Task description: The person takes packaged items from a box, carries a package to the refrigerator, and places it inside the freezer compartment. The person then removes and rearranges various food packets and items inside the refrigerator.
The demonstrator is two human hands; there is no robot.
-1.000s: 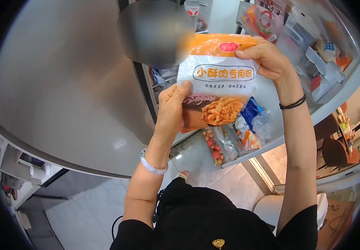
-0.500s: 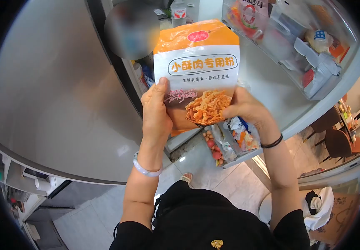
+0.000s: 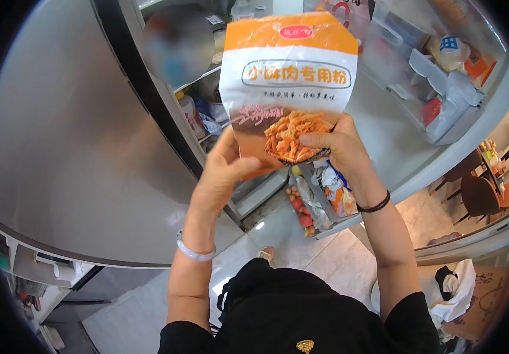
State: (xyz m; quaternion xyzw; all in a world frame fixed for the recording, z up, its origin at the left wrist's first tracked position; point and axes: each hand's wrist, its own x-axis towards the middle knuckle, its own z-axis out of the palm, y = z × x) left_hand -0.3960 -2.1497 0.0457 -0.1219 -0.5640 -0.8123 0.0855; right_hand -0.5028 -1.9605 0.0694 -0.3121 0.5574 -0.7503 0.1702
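An orange and white packet [image 3: 290,76] with a picture of fried food on its front is held upright before the open fridge. My left hand [image 3: 222,168] grips its lower left corner, thumb on the front. At the lower right edge, my right hand [image 3: 343,147] pinches the packet, its thumb over the food picture. The fingers behind the packet are hidden. Below my right hand, a drawer [image 3: 325,203] holds red fruit and plastic bags.
Clear door bins [image 3: 396,82] with packages are at the upper right. A large grey door [image 3: 71,141] fills the left. Fridge shelves with bags lie behind the packet. Brown chairs [image 3: 478,194] and a cardboard box [image 3: 481,301] are at the right.
My right hand has moved from the packet's top right corner down to its lower right edge. My left hand has slid to the lower left corner. More of the fridge shelves shows.
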